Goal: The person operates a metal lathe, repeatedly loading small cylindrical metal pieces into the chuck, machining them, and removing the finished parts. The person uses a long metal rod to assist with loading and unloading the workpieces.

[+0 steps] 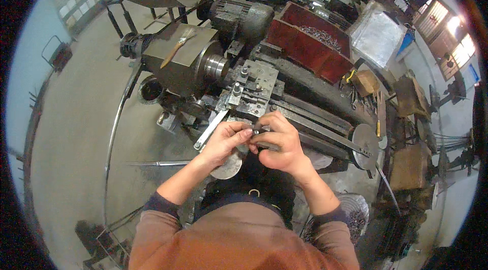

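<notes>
Close together over the near side of a lathe (259, 78), my two hands meet at a small dark metal part (255, 131). My left hand (227, 140) pinches it from the left with thumb and forefinger. From the other side the fingers of my right hand (277, 140) curl round it; they cover much of the part, so its full shape is hidden. Just beyond the hands lies the tool post (237, 89) on its carriage, with the chuck (216, 66) to its left. A light metal bar handle (210, 130) slants beside my left hand.
A wooden-handled brush (178, 49) lies on the headstock. Behind the bed stands a red tray (310, 43) with small metal pieces in it. Hand tools (362, 98) lie at the right end. A bucket of dark pieces (356, 214) is near my right elbow. A long rod (118, 117) rises at left.
</notes>
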The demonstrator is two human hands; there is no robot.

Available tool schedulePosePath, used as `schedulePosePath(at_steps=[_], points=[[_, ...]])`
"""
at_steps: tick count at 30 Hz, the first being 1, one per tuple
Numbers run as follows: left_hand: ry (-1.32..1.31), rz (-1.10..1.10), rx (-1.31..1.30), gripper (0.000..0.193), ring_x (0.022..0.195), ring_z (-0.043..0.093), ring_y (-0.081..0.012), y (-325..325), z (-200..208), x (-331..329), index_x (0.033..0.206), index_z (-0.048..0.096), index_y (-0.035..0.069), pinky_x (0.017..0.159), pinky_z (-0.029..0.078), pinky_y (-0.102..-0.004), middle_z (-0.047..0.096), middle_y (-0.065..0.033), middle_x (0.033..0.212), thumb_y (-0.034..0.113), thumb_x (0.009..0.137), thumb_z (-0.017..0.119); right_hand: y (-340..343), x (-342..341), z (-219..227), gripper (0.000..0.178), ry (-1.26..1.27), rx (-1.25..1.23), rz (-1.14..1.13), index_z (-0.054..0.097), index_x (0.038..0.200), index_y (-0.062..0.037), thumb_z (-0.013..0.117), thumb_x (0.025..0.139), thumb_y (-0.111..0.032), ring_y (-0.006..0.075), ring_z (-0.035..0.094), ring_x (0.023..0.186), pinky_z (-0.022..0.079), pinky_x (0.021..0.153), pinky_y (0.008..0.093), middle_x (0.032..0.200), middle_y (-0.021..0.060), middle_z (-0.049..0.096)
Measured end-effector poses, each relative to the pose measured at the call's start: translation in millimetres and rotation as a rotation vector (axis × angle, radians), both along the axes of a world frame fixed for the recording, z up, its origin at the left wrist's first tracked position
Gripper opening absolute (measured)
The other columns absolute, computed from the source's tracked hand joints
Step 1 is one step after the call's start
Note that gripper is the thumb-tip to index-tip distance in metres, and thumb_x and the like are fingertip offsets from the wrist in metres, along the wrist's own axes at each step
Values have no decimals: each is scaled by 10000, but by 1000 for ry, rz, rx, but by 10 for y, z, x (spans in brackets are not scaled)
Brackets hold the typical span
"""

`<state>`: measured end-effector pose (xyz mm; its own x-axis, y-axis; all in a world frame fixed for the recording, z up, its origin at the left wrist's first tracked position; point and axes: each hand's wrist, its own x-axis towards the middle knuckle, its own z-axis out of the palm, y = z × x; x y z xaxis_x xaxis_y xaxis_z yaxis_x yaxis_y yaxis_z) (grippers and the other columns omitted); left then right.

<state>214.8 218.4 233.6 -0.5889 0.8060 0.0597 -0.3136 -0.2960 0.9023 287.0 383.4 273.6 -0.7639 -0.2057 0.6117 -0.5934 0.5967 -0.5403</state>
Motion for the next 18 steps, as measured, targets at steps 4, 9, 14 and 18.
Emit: schedulePosePath(at_steps=[4,9,14,18], points=[[-288,-97,160,287,722,625,-219,5,-105,37,1024,550,-27,695,513,-335,627,-113,845,227,890,544,-26,80,-275,391,-93,-290,67,670,884,-48,590,508,-123,319,527,1005,410,886,384,1031,136,573],[-326,-97,153,294,745,632,-216,79,-149,71,1034,553,-25,697,517,-328,631,-123,891,225,879,563,12,122,-283,405,-48,-238,21,664,879,-40,581,491,-119,327,525,1005,410,890,400,1018,145,572],[-175,-49,77,248,722,635,-198,90,-186,43,980,583,-30,678,513,-300,637,-112,853,197,880,564,17,147,-225,403,-1,-113,-70,648,884,-16,587,501,-125,338,570,929,459,814,380,1005,177,561],[-165,-30,68,248,699,629,-195,91,-119,79,940,597,-35,669,510,-305,635,-113,819,203,892,545,10,173,-217,382,-101,-156,-66,644,888,-9,585,524,-109,328,597,861,481,765,353,1004,184,558]])
